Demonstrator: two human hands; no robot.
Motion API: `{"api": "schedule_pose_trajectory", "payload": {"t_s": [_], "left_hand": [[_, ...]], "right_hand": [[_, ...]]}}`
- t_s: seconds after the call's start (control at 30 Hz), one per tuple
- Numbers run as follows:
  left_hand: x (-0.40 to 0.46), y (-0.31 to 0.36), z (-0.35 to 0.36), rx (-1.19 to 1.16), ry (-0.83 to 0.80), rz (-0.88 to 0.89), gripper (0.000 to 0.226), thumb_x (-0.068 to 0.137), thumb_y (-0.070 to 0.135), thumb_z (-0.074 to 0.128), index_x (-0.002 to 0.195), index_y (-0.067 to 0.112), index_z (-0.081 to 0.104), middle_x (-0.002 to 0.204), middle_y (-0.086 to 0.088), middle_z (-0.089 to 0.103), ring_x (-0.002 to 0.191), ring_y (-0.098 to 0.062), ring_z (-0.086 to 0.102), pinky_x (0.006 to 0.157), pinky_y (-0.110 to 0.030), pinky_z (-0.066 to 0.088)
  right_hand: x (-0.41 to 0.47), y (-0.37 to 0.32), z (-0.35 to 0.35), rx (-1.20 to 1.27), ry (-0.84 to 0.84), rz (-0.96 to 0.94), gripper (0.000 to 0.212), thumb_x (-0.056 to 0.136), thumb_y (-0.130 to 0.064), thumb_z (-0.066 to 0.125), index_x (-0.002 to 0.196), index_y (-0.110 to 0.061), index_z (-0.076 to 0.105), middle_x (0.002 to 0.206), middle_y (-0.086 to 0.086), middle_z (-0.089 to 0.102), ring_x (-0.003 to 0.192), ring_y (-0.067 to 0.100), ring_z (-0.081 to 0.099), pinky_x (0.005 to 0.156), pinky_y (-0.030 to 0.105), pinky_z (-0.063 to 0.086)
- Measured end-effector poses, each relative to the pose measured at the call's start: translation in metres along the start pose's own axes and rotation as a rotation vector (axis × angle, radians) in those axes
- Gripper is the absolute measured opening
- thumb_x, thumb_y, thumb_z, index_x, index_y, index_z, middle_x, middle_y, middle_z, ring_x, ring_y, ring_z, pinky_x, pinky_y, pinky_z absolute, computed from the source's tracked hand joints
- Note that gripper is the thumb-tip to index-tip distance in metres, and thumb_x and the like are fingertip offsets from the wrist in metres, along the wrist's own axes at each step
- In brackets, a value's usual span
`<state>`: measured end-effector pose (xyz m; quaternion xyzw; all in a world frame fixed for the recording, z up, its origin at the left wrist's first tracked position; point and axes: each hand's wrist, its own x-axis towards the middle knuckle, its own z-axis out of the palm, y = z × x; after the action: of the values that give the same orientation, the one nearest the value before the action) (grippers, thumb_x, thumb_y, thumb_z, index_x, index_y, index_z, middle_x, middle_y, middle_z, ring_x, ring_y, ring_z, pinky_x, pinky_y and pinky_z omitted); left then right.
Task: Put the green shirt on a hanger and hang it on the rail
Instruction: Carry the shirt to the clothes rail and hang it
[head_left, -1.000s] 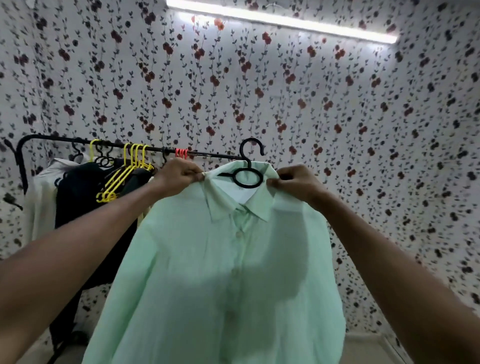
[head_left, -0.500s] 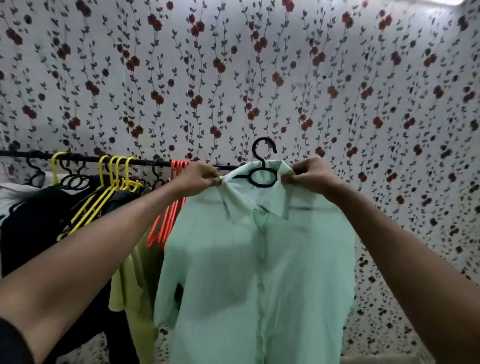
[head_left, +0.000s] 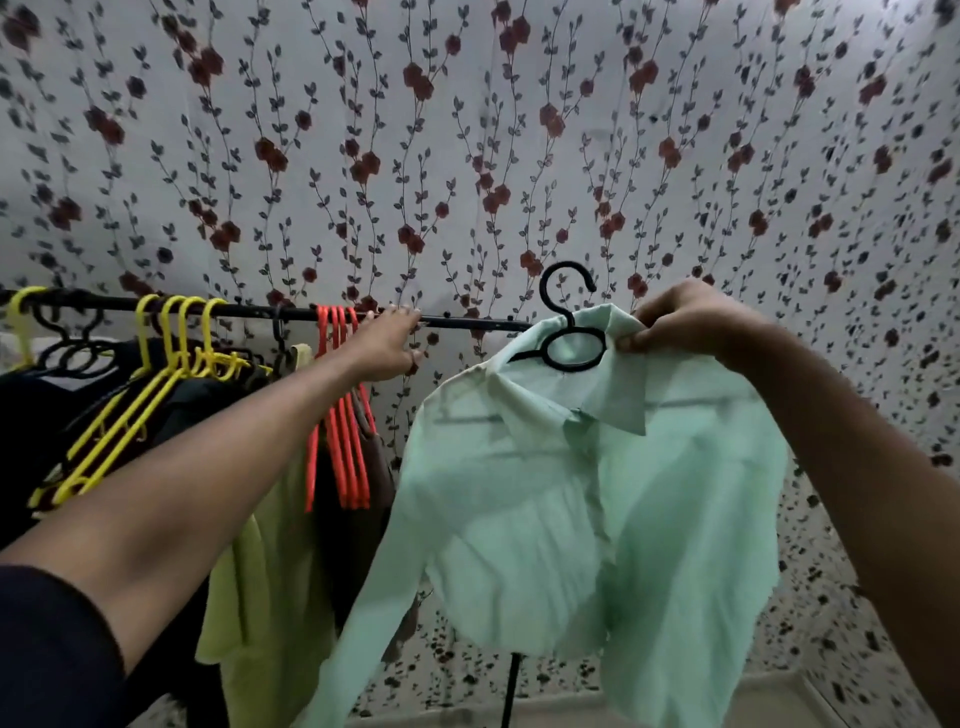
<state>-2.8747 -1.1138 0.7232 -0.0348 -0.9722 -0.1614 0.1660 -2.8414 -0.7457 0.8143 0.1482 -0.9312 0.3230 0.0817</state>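
The pale green shirt (head_left: 571, 509) hangs on a black hanger (head_left: 569, 332) whose hook stands free, slightly above the rail's right end. My right hand (head_left: 680, 322) pinches the shirt's collar and shoulder beside the hanger and carries it. My left hand (head_left: 387, 340) reaches out to the black rail (head_left: 467, 323), fingers stretched toward it just right of the orange hangers. Whether the fingers touch the rail is unclear. The hanger's arms are hidden inside the shirt.
On the rail hang several orange hangers (head_left: 337, 415), several yellow hangers (head_left: 156, 384), a lime garment (head_left: 265, 561) and dark clothes (head_left: 47, 415) at the left. A rail post (head_left: 509, 691) stands below the shirt. Flowered wallpaper (head_left: 467, 130) covers the wall behind.
My left hand has let go of the shirt's left shoulder and moved left to the rail. The shirt now hangs from my right hand alone and has shifted right.
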Motion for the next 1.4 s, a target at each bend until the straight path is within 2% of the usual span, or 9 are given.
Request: {"api": "schedule_pose_trajectory", "payload": {"t_s": [0.17,0.27,0.47,0.6,0.73,0.93,1.0,1.17,1.4], "left_hand": [[0.002,-0.005,0.003,-0.029,0.019,0.007,0.08,0.095,0.006,0.061,0.161,0.015,0.017,0.17,-0.007,0.011,0.158,-0.024,0.007,0.128,-0.05,0.01],[-0.002,-0.005,0.002,-0.044,0.044,-0.011,0.078,0.096,0.002,0.059,0.161,0.017,0.019,0.17,-0.005,0.012,0.158,-0.023,0.007,0.127,-0.044,0.009],[-0.01,0.003,0.0,-0.044,0.062,-0.023,0.079,0.095,-0.004,0.056,0.161,0.019,0.019,0.17,-0.005,0.014,0.157,-0.023,0.009,0.125,-0.041,0.01],[-0.018,0.004,0.014,0.044,0.046,-0.03,0.088,0.096,0.021,0.064,0.163,0.02,0.005,0.171,-0.005,-0.003,0.157,-0.021,-0.006,0.127,-0.047,-0.001],[-0.041,0.004,0.055,0.095,0.017,0.031,0.084,0.101,0.045,0.051,0.163,0.015,0.001,0.17,-0.003,-0.01,0.157,-0.023,-0.01,0.123,-0.041,-0.008],[-0.031,0.001,0.061,0.206,0.149,0.131,0.085,0.099,0.019,0.052,0.162,0.011,-0.005,0.17,-0.008,-0.012,0.157,-0.021,-0.012,0.128,-0.053,0.001],[-0.021,0.006,0.045,0.221,0.194,0.071,0.09,0.093,0.006,0.052,0.162,0.011,-0.006,0.17,-0.008,-0.012,0.157,-0.021,-0.012,0.126,-0.051,-0.006],[-0.01,0.009,0.027,0.312,0.041,-0.07,0.089,0.096,0.016,0.054,0.162,0.011,-0.006,0.171,-0.009,-0.008,0.158,-0.026,-0.01,0.123,-0.052,-0.01],[-0.008,0.007,0.026,0.247,0.072,-0.074,0.094,0.085,0.005,0.059,0.163,0.014,0.006,0.171,-0.005,0.006,0.158,-0.023,0.002,0.127,-0.056,0.002]], "right_hand": [[0.008,-0.002,0.022,0.001,-0.063,-0.007,0.015,0.079,-0.017,0.087,0.093,-0.016,0.082,0.084,0.002,0.075,0.073,0.013,0.064,0.056,0.02,0.049],[0.011,-0.002,0.04,-0.003,-0.095,-0.022,0.014,0.079,-0.016,0.086,0.092,-0.015,0.081,0.083,0.002,0.074,0.071,0.013,0.063,0.049,0.016,0.047],[0.021,0.011,0.067,0.094,-0.05,-0.023,0.015,0.074,-0.012,0.087,0.088,-0.007,0.082,0.083,0.008,0.072,0.069,0.015,0.059,0.06,0.023,0.048],[0.028,0.029,0.082,0.169,-0.018,0.037,0.014,0.072,-0.014,0.088,0.084,-0.009,0.081,0.078,0.01,0.072,0.073,0.02,0.061,0.067,0.033,0.05],[0.032,0.047,0.098,0.201,0.021,0.077,0.018,0.07,-0.023,0.089,0.081,-0.012,0.08,0.082,0.01,0.076,0.074,0.022,0.063,0.066,0.035,0.05],[0.036,0.051,0.124,0.219,0.121,0.101,0.022,0.069,-0.036,0.086,0.072,-0.016,0.076,0.066,0.002,0.068,0.066,0.02,0.06,0.06,0.032,0.044],[0.037,0.045,0.135,0.209,0.143,0.111,0.017,0.074,-0.033,0.085,0.074,-0.019,0.076,0.066,-0.001,0.066,0.066,0.019,0.059,0.058,0.03,0.042],[0.04,0.028,0.159,0.164,0.143,0.13,0.017,0.078,-0.034,0.081,0.08,-0.019,0.076,0.072,0.001,0.068,0.069,0.019,0.061,0.054,0.026,0.036],[0.061,0.018,0.199,0.171,0.111,0.21,0.018,0.081,-0.031,0.082,0.09,-0.016,0.076,0.084,0.001,0.073,0.074,0.016,0.067,0.053,0.024,0.042]]}}
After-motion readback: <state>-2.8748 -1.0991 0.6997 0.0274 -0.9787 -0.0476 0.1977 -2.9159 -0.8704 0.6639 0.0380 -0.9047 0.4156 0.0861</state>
